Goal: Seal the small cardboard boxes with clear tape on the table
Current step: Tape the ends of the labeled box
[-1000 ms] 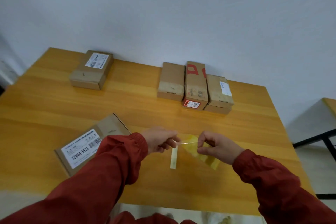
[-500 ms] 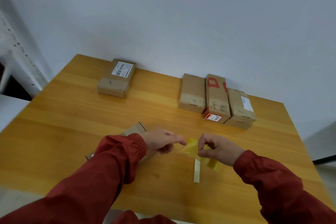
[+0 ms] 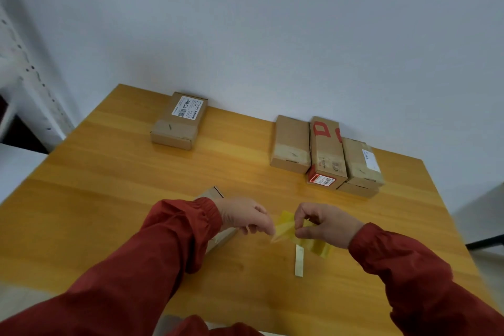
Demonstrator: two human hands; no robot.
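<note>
The tape, a yellowish see-through piece, is just above the surface in front of me. My left hand pinches its left edge with curled fingers, and my right hand grips its middle between thumb and fingers. A pale strip sits just below it, hanging or lying flat, I cannot tell which, and a small box lies mostly hidden under my left wrist. Farther back a labelled box lies alone on the left, well apart from a cluster of boxes on the right.

The left sleeve hid most of the nearest box. Print on the far white label was too small to read.
</note>
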